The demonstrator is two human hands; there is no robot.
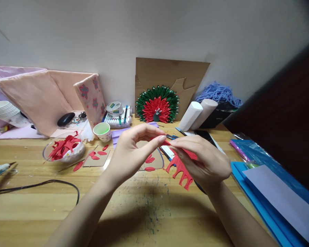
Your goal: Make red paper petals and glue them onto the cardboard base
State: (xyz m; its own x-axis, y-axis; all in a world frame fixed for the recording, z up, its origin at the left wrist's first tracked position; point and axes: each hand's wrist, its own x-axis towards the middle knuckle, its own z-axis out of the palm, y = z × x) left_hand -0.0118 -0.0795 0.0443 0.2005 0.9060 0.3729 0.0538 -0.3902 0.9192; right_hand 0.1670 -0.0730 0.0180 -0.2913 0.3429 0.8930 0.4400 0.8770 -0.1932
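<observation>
My left hand [134, 145] and my right hand [201, 154] meet above the middle of the table, both pinching a small red petal piece [167, 142], mostly hidden by the fingers. Below my right hand a red sheet [181, 171] with scalloped cut-outs shows; whether it is held or lying there I cannot tell. More red petal pieces [149, 168] lie on cardboard under my hands. Other petals [102, 153] rest on a second cardboard piece to the left. Behind, a peacock craft with red and green petals [157, 104] leans on a cardboard panel [170, 68].
On the left stand a bowl of red scraps [64, 147], a paper cup [102, 131] and a glue gun [1, 170], with a black cord [54, 180] across the table. A marker set [118, 120] sits behind. Blue sheets [254, 195] line the right edge; white rolls [192, 115] stand behind.
</observation>
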